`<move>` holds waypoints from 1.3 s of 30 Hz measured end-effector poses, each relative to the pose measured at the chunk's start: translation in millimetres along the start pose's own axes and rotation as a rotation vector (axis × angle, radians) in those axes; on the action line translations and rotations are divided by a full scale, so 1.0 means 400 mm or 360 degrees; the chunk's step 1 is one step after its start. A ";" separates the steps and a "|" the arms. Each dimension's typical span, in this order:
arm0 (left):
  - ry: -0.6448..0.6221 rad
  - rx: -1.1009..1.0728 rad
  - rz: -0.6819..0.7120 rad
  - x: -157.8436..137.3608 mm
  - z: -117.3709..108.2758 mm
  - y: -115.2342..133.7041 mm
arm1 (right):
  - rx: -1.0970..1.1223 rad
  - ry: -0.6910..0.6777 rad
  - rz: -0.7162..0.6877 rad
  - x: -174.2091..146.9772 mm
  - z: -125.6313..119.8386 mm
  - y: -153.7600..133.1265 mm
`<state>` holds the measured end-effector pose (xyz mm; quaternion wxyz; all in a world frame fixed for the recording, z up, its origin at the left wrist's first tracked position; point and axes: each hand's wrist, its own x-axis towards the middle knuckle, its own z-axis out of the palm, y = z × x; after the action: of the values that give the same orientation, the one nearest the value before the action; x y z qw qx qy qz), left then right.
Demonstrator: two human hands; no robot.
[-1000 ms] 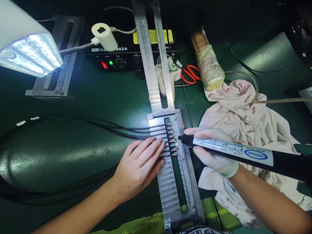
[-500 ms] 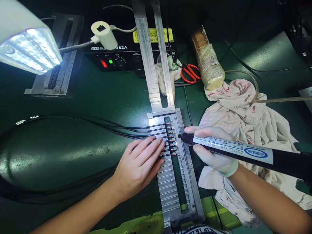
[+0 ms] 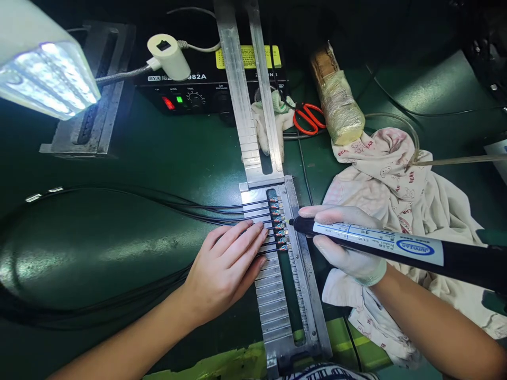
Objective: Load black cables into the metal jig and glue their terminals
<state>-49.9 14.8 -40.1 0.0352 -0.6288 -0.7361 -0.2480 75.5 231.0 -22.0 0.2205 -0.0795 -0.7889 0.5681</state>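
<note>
My bare left hand lies with its fingers stretched out over several thin black cables, pressing them onto a slotted metal jig. The cables' ends carry small circuit boards with metal plugs, lined up across the jig's slot. In a thin white glove, my right hand is closed around a black glue syringe with a white and blue label. Its dark tip points left, close beside the middle plugs. Whether the tip touches one I cannot tell.
A lit lamp hangs at upper left before a second jig. Behind stand a glue dispenser and the jig's raised slotted cover. Red-handled scissors, a wrapped block and a printed cloth lie at right.
Almost nothing differs. Both hands and the syringe keep their places, with only a very slight shift of the whole view.
</note>
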 end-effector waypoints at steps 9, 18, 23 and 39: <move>-0.0003 -0.0003 -0.0002 -0.004 -0.003 0.001 | -0.0005 0.0010 -0.0076 0.002 0.000 0.001; -0.0001 -0.0001 -0.0006 -0.004 0.000 0.000 | 0.0005 -0.0011 0.0038 -0.004 -0.002 0.006; 0.0011 -0.0010 -0.0006 0.000 0.001 -0.001 | -0.0008 -0.0012 0.0025 -0.005 -0.003 0.008; 0.0007 -0.0009 0.0002 0.000 0.001 -0.001 | 0.0012 0.0013 0.0018 0.000 0.001 0.004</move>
<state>-50.2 15.1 -40.3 0.0353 -0.6289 -0.7349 -0.2515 75.2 231.3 -23.5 0.2209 -0.0855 -0.7854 0.5718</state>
